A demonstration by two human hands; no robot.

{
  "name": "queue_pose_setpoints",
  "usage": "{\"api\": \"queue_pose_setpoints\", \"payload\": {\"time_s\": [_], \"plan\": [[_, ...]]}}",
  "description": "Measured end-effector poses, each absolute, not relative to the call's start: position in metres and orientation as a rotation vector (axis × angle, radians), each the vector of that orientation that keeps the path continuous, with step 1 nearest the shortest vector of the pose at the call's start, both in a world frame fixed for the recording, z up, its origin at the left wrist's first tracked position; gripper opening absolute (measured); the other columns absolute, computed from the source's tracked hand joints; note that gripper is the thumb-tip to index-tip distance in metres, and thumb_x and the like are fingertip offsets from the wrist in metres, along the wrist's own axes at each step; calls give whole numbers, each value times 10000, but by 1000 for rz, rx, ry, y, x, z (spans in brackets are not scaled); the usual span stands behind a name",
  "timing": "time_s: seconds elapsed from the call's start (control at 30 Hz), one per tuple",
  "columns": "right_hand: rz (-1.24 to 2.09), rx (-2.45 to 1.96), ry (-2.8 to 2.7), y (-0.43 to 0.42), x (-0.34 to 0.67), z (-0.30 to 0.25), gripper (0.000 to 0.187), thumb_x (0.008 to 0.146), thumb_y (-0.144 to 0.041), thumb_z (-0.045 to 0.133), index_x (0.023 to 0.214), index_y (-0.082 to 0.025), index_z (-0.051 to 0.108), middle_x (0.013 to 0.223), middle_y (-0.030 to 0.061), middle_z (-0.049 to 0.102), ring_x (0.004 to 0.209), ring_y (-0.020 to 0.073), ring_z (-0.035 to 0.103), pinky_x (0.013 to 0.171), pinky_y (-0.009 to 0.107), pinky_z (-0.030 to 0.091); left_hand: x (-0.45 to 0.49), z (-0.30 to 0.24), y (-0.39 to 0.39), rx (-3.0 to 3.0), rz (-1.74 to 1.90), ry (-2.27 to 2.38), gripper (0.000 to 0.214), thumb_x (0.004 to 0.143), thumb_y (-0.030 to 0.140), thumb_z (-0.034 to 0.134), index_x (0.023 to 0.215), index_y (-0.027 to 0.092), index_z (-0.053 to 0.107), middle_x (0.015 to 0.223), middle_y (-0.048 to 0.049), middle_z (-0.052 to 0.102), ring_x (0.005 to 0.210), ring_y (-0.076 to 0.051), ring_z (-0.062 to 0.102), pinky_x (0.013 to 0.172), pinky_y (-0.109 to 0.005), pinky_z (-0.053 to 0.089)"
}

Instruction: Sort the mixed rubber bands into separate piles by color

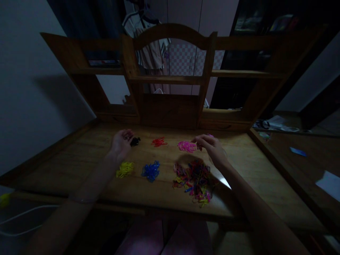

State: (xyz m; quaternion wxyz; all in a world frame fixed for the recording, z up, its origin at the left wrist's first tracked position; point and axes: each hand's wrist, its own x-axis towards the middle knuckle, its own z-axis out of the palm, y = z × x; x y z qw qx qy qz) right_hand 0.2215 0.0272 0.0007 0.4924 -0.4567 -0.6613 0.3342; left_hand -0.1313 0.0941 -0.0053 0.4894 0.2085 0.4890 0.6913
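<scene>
My left hand (121,143) is beside a small black pile (135,141), its palm turned up and its fingers curled; whatever is in them is too dark to make out. My right hand (211,146) hovers at the right edge of a pink pile (186,146), thumb and fingers pinched together and pointing down. Between the hands lies a red pile (158,142). Nearer to me are a yellow pile (125,170) and a blue pile (151,171). A larger mixed-colour heap (198,179) sits below my right hand. The pieces look like small, thin loops or clips.
The wooden desk (164,193) has a shelf unit (170,80) standing along its back. A wall (23,106) borders the left side. To the right, a lower surface holds a blue object (298,152) and a white sheet (329,184). The room is dim.
</scene>
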Motion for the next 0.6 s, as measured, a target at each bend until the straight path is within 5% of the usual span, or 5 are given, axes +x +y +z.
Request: {"api": "queue_pose_setpoints", "payload": {"time_s": [0.33,0.47,0.6], "plan": [[828,-1088,-1577,30,225,-2,293,892,-423,563,794,-201,727,662,19,588,635,142,525,610,288,408,-137,-21,99,991,1532,1508,87,840,294,648,816,210,651,1069,-46,635,1250,-249,432,1057,-352,316],[844,-1052,-1542,32,227,-3,290,889,-417,581,777,-190,724,677,22,597,632,137,521,613,287,402,-113,-7,62,1562,1403,1567,204,840,323,641,1021,234,670,1185,-57,594,1245,-250,447,1116,-369,247],[845,-1049,-1534,32,227,-3,287,889,-413,580,770,-193,722,675,20,596,621,134,515,607,286,400,-73,6,-4,1995,960,1394,226,899,360,536,1043,257,676,1119,-41,641,1089,-245,559,1017,-368,383]]}}
